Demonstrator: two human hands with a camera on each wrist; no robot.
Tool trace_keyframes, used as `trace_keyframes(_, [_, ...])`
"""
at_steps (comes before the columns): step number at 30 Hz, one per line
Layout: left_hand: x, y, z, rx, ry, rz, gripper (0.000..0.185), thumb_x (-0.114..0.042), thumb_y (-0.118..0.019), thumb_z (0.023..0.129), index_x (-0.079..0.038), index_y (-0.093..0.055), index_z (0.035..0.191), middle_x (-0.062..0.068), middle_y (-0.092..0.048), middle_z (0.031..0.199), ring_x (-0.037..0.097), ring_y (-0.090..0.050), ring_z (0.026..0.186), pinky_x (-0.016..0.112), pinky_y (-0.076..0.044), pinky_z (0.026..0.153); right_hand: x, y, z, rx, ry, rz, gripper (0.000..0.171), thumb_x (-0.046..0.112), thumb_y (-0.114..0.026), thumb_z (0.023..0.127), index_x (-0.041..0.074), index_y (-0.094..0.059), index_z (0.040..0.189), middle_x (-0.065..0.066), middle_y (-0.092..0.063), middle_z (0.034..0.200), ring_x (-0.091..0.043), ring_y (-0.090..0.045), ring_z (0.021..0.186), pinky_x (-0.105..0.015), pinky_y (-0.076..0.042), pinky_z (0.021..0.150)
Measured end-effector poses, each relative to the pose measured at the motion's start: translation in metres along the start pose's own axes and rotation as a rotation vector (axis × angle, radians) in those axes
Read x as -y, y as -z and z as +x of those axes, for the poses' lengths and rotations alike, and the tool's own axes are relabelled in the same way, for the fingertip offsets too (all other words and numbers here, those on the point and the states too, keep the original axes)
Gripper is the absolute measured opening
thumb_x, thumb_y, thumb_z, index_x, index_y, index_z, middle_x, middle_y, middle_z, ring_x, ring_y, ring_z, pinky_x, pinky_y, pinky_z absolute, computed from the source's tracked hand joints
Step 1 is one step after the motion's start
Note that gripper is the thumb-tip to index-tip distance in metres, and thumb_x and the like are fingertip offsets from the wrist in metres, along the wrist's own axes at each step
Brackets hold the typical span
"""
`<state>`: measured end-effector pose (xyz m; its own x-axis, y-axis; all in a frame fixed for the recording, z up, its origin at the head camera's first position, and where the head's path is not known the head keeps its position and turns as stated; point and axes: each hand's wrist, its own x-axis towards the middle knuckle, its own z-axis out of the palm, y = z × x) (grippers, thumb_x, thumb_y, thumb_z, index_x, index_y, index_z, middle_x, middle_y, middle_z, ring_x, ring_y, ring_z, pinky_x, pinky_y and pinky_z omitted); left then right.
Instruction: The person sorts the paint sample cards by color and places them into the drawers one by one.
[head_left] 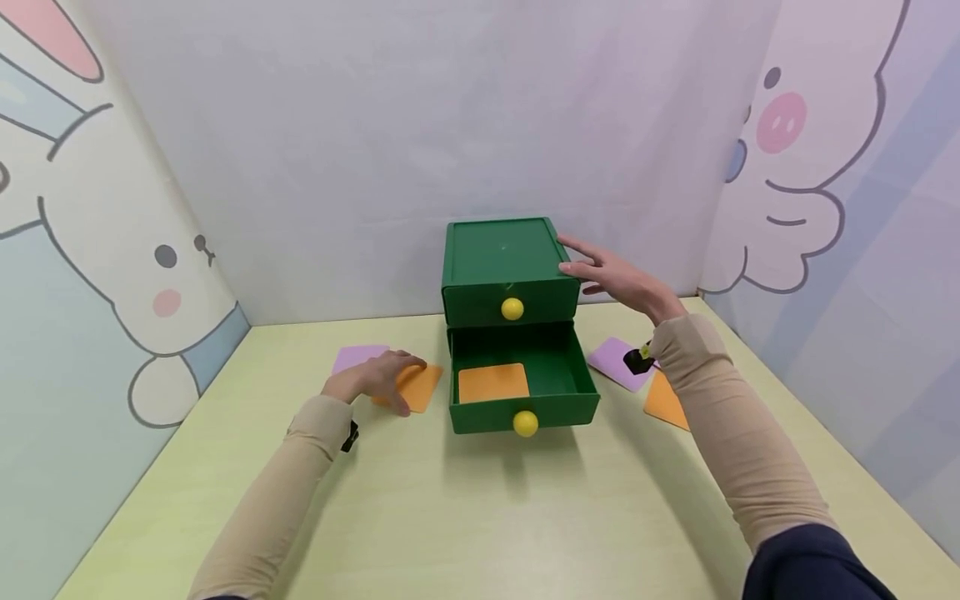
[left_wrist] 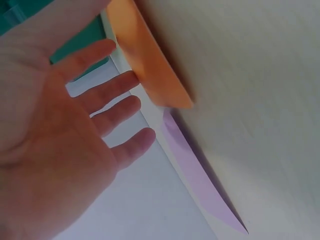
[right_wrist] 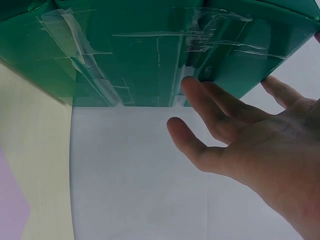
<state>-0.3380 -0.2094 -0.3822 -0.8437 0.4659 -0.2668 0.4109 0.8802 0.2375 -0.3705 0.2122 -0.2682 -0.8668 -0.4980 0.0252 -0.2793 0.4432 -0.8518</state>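
Lower drawer [head_left: 480,416]: we see it pulled out, an orange card [head_left: 492,383] inside.
Left hand [head_left: 373,374]: our fingers stand apart over a second orange card [head_left: 422,388].
Right hand [head_left: 618,277]: our fingers stand apart beside the green cabinet [head_left: 501,250], clear tape [right_wrist: 82,45] on its side.

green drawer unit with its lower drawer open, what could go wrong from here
The open lower drawer juts out, so a knock could shift the green unit. The left hand, close to an orange card, might also disturb the purple card beside it. The unit's wrinkled tape might peel.
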Motion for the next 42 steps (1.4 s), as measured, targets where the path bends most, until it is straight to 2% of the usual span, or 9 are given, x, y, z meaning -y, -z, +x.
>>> trace_keyframes(7, [-0.002, 0.004, -0.005, -0.06, 0.0, -0.068, 0.085, -0.043, -0.084, 0.071, -0.021, -0.045, 0.143, 0.02, -0.04, 0.144, 0.04, -0.047, 0.123, 0.059, -0.046, 0.095, -0.001, 0.0, 0.0, -0.001, 0.003, 0.006, 0.068, 0.047, -0.05, 0.097, 0.041, -0.013, 0.154, 0.002, -0.004, 0.164, -0.031, -0.022, 0.147, -0.06, -0.03, 0.113])
trace_keyframes(12, [-0.003, 0.016, -0.013, -0.108, -0.021, -0.092, 0.085, -0.052, -0.081, 0.071, -0.02, -0.046, 0.142, 0.02, -0.047, 0.131, 0.032, -0.053, 0.108, 0.05, -0.048, 0.091, 0.0, 0.0, 0.0, -0.001, 0.004, 0.016, 0.068, 0.046, -0.05, 0.098, 0.041, -0.013, 0.154, 0.001, -0.003, 0.164, -0.031, -0.022, 0.147, -0.061, -0.029, 0.113])
trace_keyframes(18, [-0.009, 0.029, -0.031, -0.189, -0.044, -0.064, 0.08, -0.051, -0.08, 0.072, -0.02, -0.05, 0.139, 0.017, -0.051, 0.132, 0.03, -0.053, 0.112, 0.052, -0.047, 0.091, 0.002, 0.0, 0.0, -0.001, -0.002, 0.014, 0.067, 0.047, -0.051, 0.097, 0.043, -0.013, 0.153, 0.003, -0.004, 0.164, -0.03, -0.022, 0.148, -0.059, -0.029, 0.114])
trace_keyframes(25, [-0.024, 0.044, -0.052, -0.264, -0.065, -0.084, 0.081, -0.048, -0.082, 0.071, -0.018, -0.05, 0.14, 0.018, -0.055, 0.131, 0.032, -0.054, 0.11, 0.05, -0.048, 0.092, 0.002, 0.0, 0.0, 0.0, -0.001, 0.006, 0.068, 0.047, -0.051, 0.097, 0.043, -0.013, 0.153, 0.004, -0.004, 0.164, -0.03, -0.022, 0.147, -0.059, -0.03, 0.114])
trace_keyframes(34, [-0.04, 0.06, -0.071, -0.318, -0.11, -0.098, 0.079, -0.05, -0.083, 0.069, -0.015, -0.056, 0.134, 0.013, -0.058, 0.133, 0.03, -0.055, 0.117, 0.048, -0.047, 0.1, 0.0, 0.0, 0.0, -0.002, -0.005, 0.003, 0.068, 0.048, -0.051, 0.097, 0.042, -0.012, 0.153, 0.002, -0.003, 0.164, -0.031, -0.022, 0.147, -0.06, -0.029, 0.114])
trace_keyframes(42, [-0.06, 0.068, -0.084, -0.35, -0.15, -0.052, 0.078, -0.057, -0.08, 0.069, -0.016, -0.058, 0.131, 0.007, -0.06, 0.131, 0.023, -0.055, 0.107, 0.043, -0.049, 0.094, -0.001, 0.001, 0.001, -0.001, -0.005, 0.001, 0.068, 0.048, -0.05, 0.097, 0.042, -0.012, 0.153, 0.001, -0.003, 0.164, -0.031, -0.022, 0.148, -0.059, -0.029, 0.114])
